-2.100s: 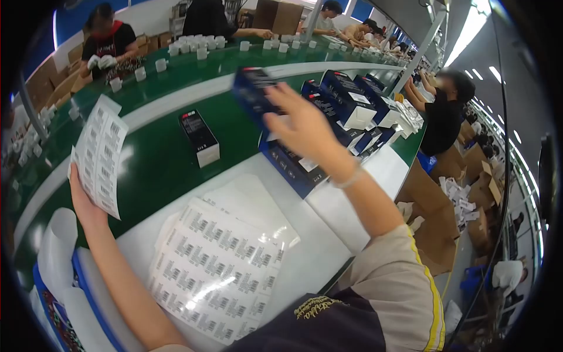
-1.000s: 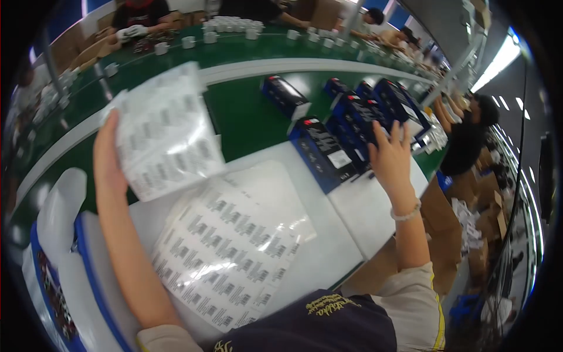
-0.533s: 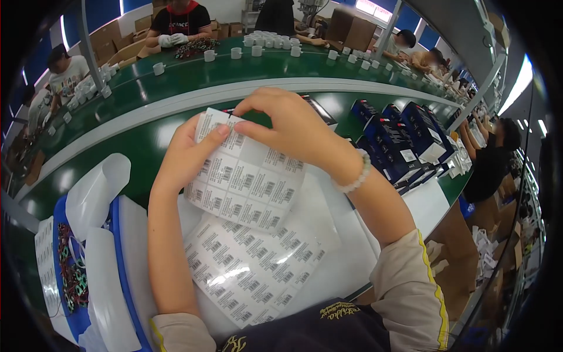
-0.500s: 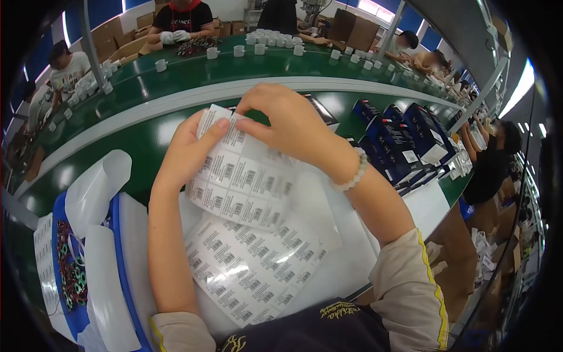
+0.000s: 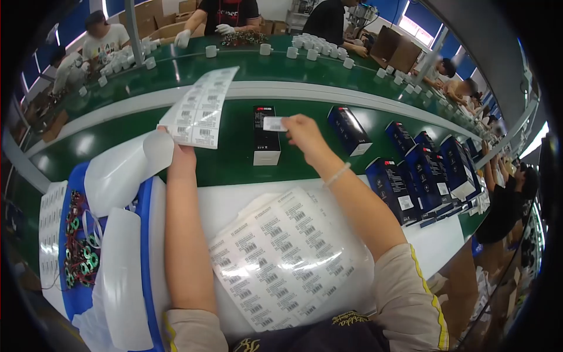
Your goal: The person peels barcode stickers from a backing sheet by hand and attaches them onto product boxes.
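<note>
My left hand [image 5: 180, 157] grips the lower edge of a sheet of barcode labels [image 5: 202, 111], raised at the left over the green surface. Between the pinched fingers of my right hand [image 5: 305, 136] is a single white label [image 5: 274, 124]. That label overlaps the upper face of a dark box [image 5: 267, 142] lying on the green surface; whether it touches the box I cannot tell. More label sheets [image 5: 281, 252] lie stacked on the white board in front of me. A second dark blue box [image 5: 350, 130] lies to the right of my right hand.
Several blue boxes [image 5: 427, 176] are grouped at the right. A blue bin [image 5: 153, 234] with wired parts [image 5: 79, 246] and curled white sheets [image 5: 122, 276] stands at the left. Across the green conveyor [image 5: 246, 67], people work near white round parts [image 5: 319, 44].
My hands have moved apart. The right one has a single label away from the sheet and is over the box, while the left has raised the sheet to the left. The view has shifted.
</note>
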The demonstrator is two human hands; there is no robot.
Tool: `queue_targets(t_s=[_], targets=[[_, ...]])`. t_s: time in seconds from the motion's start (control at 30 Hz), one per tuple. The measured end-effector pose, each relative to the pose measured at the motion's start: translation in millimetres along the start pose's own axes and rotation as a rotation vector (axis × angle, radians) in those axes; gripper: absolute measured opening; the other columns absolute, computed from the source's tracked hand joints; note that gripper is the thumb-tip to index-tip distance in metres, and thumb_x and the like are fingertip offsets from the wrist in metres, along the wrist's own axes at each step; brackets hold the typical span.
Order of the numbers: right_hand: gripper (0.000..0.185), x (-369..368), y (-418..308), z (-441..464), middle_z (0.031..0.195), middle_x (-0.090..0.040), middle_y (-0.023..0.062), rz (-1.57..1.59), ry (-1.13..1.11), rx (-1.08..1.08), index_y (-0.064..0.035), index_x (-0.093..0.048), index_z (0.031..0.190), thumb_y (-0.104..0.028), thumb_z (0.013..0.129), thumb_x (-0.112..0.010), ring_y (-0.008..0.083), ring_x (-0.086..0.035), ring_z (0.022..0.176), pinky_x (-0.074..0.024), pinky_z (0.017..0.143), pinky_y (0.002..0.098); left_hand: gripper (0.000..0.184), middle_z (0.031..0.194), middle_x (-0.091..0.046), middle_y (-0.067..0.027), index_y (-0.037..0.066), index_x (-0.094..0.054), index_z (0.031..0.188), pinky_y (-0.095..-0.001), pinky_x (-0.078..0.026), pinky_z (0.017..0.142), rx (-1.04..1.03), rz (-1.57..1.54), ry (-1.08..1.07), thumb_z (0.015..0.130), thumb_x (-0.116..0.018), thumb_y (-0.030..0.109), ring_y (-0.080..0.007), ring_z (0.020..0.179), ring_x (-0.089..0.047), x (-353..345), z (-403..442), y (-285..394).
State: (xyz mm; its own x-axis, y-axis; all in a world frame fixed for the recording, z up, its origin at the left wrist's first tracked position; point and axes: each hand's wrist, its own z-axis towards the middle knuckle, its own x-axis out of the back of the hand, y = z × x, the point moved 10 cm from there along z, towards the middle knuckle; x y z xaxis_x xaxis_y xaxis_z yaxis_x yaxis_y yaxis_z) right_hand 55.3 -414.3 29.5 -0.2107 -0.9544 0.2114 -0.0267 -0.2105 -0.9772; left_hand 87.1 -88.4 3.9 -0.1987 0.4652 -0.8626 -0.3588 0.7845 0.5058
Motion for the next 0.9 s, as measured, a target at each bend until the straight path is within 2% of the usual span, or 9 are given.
queue_targets(t_s=[0.17, 0.33, 0.5, 0.63, 0.7, 0.73, 0.8, 0.83, 0.9], targets=[[0.024, -33.8, 50.9, 12.4, 0.081, -0.058, 0.0074, 0.158, -0.120, -0.247, 0.0004, -0.061, 0.093, -0.022, 0.084, -0.057, 0.0146, -0.054, 0.073, -0.0468, 0.065, 0.0248, 0.041, 0.124, -0.054, -0.0131, 0.003, -0.045, 0.126, -0.0363, -0.049, 0.089, 0.137, -0.023, 0.128, 0.098, -0.036, 0.032, -0.0270, 0.108, -0.057, -10.1, -16.9, -10.6], [0.022, -52.8, 50.8, 12.3, 0.080, -0.058, 0.0090, 0.175, -0.177, -0.218, 0.0012, -0.062, 0.089, -0.020, 0.083, -0.058, 0.0158, -0.054, 0.075, -0.0480, 0.066, 0.0274, 0.041, 0.125, -0.054, -0.0132, 0.003, -0.046, 0.124, -0.0353, -0.049, 0.087, 0.133, 0.025, 0.146, 0.098, -0.037, 0.033, -0.0254, 0.108, -0.057, -13.0, -21.3, -6.0], [0.031, -71.1, 49.6, 13.9, 0.096, -0.057, 0.0164, -0.121, -0.184, -0.143, 0.0051, -0.056, 0.100, -0.019, 0.082, -0.060, 0.0231, -0.057, 0.081, -0.0496, 0.069, 0.0319, 0.041, 0.123, -0.055, -0.0129, 0.002, -0.047, 0.123, -0.0339, -0.049, 0.087, 0.102, 0.043, 0.132, 0.097, -0.037, 0.032, -0.0247, 0.107, -0.057, -26.1, -31.4, 0.6], [0.050, -73.5, 7.2, -0.7, 0.111, -0.049, 0.0231, -0.689, 0.161, 0.252, 0.0043, -0.044, 0.118, -0.021, 0.079, -0.065, 0.0328, -0.058, 0.085, -0.0505, 0.072, 0.0369, 0.041, 0.124, -0.055, -0.0127, 0.002, -0.047, 0.124, -0.0330, -0.049, 0.088, 0.114, 0.010, 0.152, 0.097, -0.039, 0.031, -0.0245, 0.108, -0.057, -41.7, -44.1, 8.3], [0.068, -85.5, -18.4, -21.5, 0.128, -0.037, 0.0290, -0.760, 0.237, 0.527, -0.0015, -0.032, 0.130, -0.030, 0.078, -0.066, 0.0427, -0.056, 0.090, -0.0506, 0.074, 0.0406, 0.041, 0.125, -0.055, -0.0126, 0.002, -0.047, 0.124, -0.0327, -0.048, 0.089, 0.116, 0.021, 0.132, 0.097, -0.040, 0.031, -0.0244, 0.108, -0.057, -48.0, -46.2, 12.8], [0.068, -89.4, -24.0, -30.6, 0.128, -0.037, 0.0290, -0.761, 0.241, 0.526, -0.0015, -0.032, 0.130, -0.030, 0.078, -0.066, 0.0427, -0.056, 0.090, -0.0506, 0.074, 0.0406, 0.041, 0.125, -0.054, -0.0124, 0.002, -0.047, 0.125, -0.0323, -0.048, 0.089, 0.118, 0.028, 0.112, 0.096, -0.040, 0.031, -0.0243, 0.108, -0.057, -52.1, -47.2, 14.2], [0.065, -115.5, -4.8, -35.2, 0.134, -0.033, 0.0319, -0.931, -0.066, 0.285, -0.0059, -0.037, 0.130, -0.039, 0.079, -0.061, 0.0446, -0.056, 0.094, -0.0495, 0.077, 0.0444, 0.042, 0.126, -0.054, -0.0121, 0.002, -0.048, 0.125, -0.0316, -0.047, 0.090, 0.127, 0.044, 0.065, 0.096, -0.041, 0.031, -0.0242, 0.109, -0.056, -60.4, -49.8, 11.6], [0.065, -119.4, 1.9, -33.2, 0.136, -0.030, 0.0332, -0.933, -0.117, 0.248, -0.0063, -0.036, 0.132, -0.040, 0.080, -0.058, 0.0451, -0.056, 0.095, -0.0489, 0.079, 0.0451, 0.043, 0.126, -0.054, -0.0119, 0.001, -0.049, 0.126, -0.0307, -0.046, 0.091, 0.174, 0.022, 0.030, 0.095, -0.044, 0.030, -0.0244, 0.109, -0.056, -59.5, -44.1, 7.3], [0.065, -110.8, 2.8, -25.7, 0.138, -0.027, 0.0345, -0.929, -0.104, 0.187, -0.0067, -0.035, 0.133, -0.041, 0.082, -0.055, 0.0457, -0.056, 0.095, -0.0483, 0.080, 0.0458, 0.043, 0.126, -0.054, -0.0145, -0.001, -0.049, 0.125, -0.0320, -0.045, 0.093, -0.001, 0.127, -0.029, 0.094, -0.046, 0.029, -0.0261, 0.111, -0.055, -40.7, -19.8, 15.0]])
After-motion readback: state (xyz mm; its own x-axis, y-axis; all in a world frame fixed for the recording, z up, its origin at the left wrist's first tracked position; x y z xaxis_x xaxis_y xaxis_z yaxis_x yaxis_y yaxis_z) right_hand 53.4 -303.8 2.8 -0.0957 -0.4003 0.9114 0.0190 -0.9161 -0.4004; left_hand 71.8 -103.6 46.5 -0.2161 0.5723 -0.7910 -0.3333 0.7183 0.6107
